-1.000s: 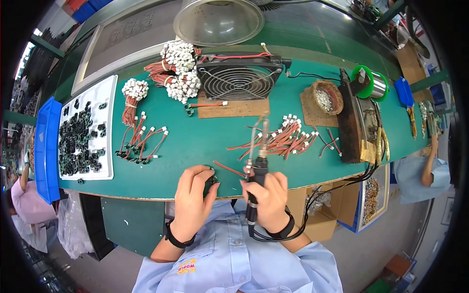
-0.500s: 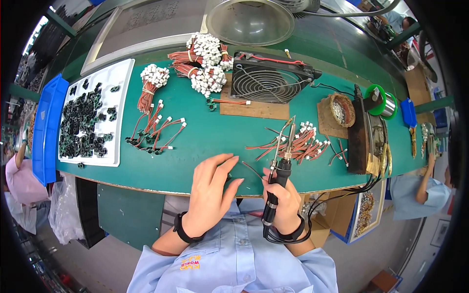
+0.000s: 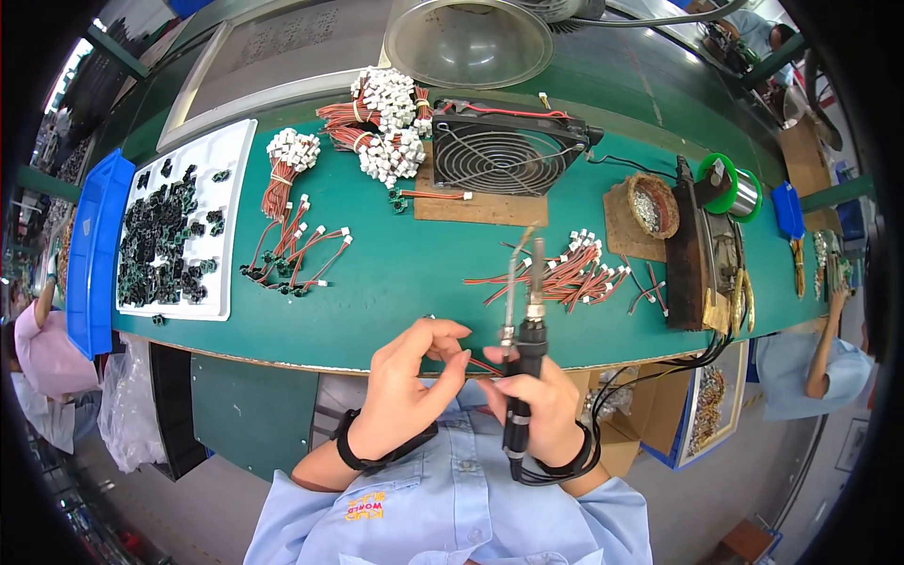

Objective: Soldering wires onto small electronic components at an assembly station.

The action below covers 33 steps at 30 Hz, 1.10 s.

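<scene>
My right hand [image 3: 546, 400] grips a black soldering iron [image 3: 529, 353], its tip pointing up and away, blurred by motion. A thin metal tube runs alongside the iron's tip. By the right fingers lies a short red wire [image 3: 485, 365], stretching toward my left hand [image 3: 410, 372]. The left fingers are curled together at the table's front edge; what they pinch is mostly hidden. Beyond the iron is a loose pile of red-and-black wires with white connectors [image 3: 574, 273].
A white tray [image 3: 218, 287] of small dark parts stands left, beside a blue bin [image 3: 89, 301]. Bundled wires [image 3: 391, 155] and a black fan [image 3: 504, 155] sit at the back. Right are a round tin [image 3: 650, 207], a solder spool [image 3: 739, 193] and a dark metal stand [image 3: 687, 264].
My left fingers have curled in closer together. The right hand has moved slightly left and nearer me with the iron, and the short red wire has come nearer the table edge.
</scene>
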### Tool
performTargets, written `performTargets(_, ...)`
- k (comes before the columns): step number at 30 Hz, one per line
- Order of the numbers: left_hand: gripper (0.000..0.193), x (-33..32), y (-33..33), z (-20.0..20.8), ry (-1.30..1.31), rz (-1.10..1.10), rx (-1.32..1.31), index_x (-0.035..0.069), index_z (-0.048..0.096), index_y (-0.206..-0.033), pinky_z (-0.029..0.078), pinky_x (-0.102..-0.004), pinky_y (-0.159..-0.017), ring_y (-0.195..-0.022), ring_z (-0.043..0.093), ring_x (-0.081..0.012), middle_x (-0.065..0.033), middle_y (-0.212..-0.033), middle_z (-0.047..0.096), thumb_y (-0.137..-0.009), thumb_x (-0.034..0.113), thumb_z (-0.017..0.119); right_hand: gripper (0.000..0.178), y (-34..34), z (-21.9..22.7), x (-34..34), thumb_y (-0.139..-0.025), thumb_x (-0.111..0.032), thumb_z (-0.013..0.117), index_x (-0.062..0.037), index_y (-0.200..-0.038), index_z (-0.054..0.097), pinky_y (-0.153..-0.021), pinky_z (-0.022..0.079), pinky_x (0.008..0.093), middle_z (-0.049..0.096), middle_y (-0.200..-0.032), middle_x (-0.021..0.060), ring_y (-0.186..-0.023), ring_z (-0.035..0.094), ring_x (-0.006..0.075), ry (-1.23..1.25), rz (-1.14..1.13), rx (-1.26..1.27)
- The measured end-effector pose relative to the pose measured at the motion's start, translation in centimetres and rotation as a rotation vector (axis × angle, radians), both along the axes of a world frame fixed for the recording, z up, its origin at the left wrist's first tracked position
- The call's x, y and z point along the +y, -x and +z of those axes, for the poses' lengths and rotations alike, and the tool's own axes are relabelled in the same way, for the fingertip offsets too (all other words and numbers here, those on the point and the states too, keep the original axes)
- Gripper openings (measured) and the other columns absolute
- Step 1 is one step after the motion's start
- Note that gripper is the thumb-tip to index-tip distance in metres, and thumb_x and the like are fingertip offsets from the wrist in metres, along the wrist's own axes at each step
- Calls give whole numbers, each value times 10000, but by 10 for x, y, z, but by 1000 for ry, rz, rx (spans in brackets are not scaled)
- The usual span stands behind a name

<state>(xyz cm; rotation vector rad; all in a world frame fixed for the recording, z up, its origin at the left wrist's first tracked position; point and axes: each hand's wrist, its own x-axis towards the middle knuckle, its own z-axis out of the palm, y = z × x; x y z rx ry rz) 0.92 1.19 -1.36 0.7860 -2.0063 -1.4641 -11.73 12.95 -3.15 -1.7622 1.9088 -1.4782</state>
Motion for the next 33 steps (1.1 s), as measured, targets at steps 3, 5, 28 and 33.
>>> performTargets(3, 120, 4, 1, -2, -72, -55, -9, -15, 561, -870, 463, -286, -583, -661, 583, -161, -90, -748, 585, -760, -28, 605, 428, 0, -2, 3, -624, 53, 686, -90, -984, 504, -618, 501, 327, 609, -965, 173, -756, 615, 274, -40, 92, 93)
performTargets(5, 114, 4, -1, -1, -58, -88, 13, -14, 561, -862, 463, -289, -581, -659, 584, -167, -90, -743, 580, -758, -26, 606, 454, 2, -2, 5, -614, 39, 682, -86, -1008, 496, -609, 496, 329, 614, -923, 148, -751, 608, 270, -56, 102, 27)
performTargets(28, 265, -20, -16, -16, 608, -67, -267, -2, 579, -890, 431, -344, -735, -852, 538, -268, -130, -952, 569, -657, 32, 702, 392, 1, 1, 4, -732, 64, 674, -65, -992, 411, -646, 480, 249, 616, -795, 88, -691, 600, 144, -51, -133, -562)
performTargets(33, 153, -16, -18, -15, 527, -70, -212, -6, 570, -890, 450, -330, -702, -813, 565, -249, -141, -983, 568, -748, 5, 625, 416, 1, 10, 2, -749, 83, 636, -65, -1018, 356, -640, 468, 234, 588, -771, 107, -702, 584, 132, -48, -79, -761)
